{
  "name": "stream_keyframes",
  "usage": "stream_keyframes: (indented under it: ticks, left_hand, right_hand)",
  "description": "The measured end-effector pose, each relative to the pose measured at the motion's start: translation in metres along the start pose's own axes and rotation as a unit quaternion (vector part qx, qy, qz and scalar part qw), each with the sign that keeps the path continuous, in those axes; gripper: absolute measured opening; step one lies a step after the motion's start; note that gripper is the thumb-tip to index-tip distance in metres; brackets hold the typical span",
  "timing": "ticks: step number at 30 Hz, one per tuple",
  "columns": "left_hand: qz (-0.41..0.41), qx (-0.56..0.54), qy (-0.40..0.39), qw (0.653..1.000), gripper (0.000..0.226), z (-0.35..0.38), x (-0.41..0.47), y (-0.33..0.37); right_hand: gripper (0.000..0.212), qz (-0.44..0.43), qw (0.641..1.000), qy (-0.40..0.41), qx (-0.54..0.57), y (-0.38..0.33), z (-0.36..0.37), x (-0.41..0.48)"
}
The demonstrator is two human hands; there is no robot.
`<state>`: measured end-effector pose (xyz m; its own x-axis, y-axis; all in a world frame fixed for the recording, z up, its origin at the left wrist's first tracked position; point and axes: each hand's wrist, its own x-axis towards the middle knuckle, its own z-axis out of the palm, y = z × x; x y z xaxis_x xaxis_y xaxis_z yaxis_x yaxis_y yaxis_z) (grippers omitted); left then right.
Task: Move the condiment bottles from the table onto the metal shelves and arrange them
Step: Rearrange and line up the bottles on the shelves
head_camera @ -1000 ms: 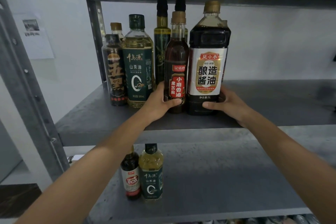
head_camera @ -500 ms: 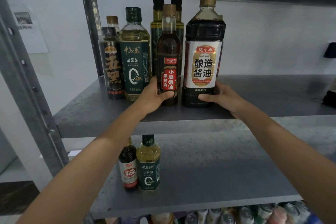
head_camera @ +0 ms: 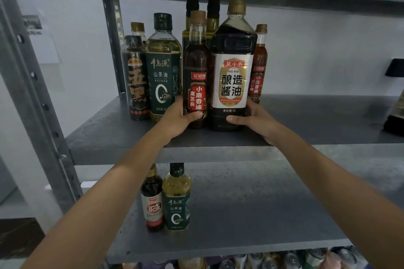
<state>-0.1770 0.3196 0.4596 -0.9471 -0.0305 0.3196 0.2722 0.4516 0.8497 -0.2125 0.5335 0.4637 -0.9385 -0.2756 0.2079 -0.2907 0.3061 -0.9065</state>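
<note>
- Reference item: the large soy sauce bottle [head_camera: 232, 61], upright on the upper shelf [head_camera: 317, 120]. All positions below are given from it.
- Far left of it: a dark bottle [head_camera: 135, 85] and a camellia oil bottle [head_camera: 162, 72], both upright and side by side.
- Immediately left of it, touching or nearly so: the sesame oil bottle [head_camera: 195, 67], long axis vertical. The left hand [head_camera: 175, 119] is wrapped round its base — thumb across the front label.
- At the reference bottle's own base: the right hand [head_camera: 254, 120], curled round the lower right side, thumb across the front. Each hand is nearer its own bottle, so no crossing is needed.
- Behind it: two tall olive oil bottles [head_camera: 213, 17] to the left and a second sesame oil bottle [head_camera: 259, 65] to the right.
- Well apart to its right: a dark object [head_camera: 393, 120] at the frame edge.
- Judgement: both held bottles lie straight ahead of the hands, at the front of the group. The next move is likely a short rearward push — both axes kept vertical — then release.
</note>
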Motion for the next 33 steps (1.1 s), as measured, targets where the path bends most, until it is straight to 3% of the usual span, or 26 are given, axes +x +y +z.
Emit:
stream_keyframes:
  ticks: [7,13,17,19,21,24,33]
  left_hand:
    - [0.009,0.029,-0.004,1.000,0.060,0.001,-0.004,0.002]
    - [0.003,0.189,0.018,0.982,0.041,-0.001,-0.016,-0.005]
    - [0.024,0.373,0.104,0.922,0.029,0.003,-0.049,-0.007]
    - [0.076,0.412,0.140,0.897,0.043,0.011,-0.070,-0.006]
    - [0.095,0.425,0.115,0.893,0.055,0.025,-0.085,-0.002]
    - [0.082,0.510,0.047,0.855,0.061,0.058,-0.092,0.004]
    - [0.208,0.483,0.009,0.851,0.062,0.164,-0.078,0.045]
  right_hand:
    - [0.067,-0.010,1.000,0.003,-0.026,0.001,0.002,-0.003]
    - [0.062,-0.020,0.990,-0.001,-0.139,0.000,0.002,-0.016]
    - [0.059,-0.022,0.930,0.005,-0.368,0.007,-0.001,-0.039]
    - [0.050,-0.039,0.889,0.036,-0.455,0.014,-0.005,-0.054]
    - [0.056,-0.083,0.865,0.077,-0.489,0.026,-0.010,-0.070]
    - [0.087,-0.145,0.844,0.092,-0.507,0.043,-0.023,-0.094]
    - [0.068,-0.122,0.840,0.136,-0.511,0.086,-0.119,-0.141]
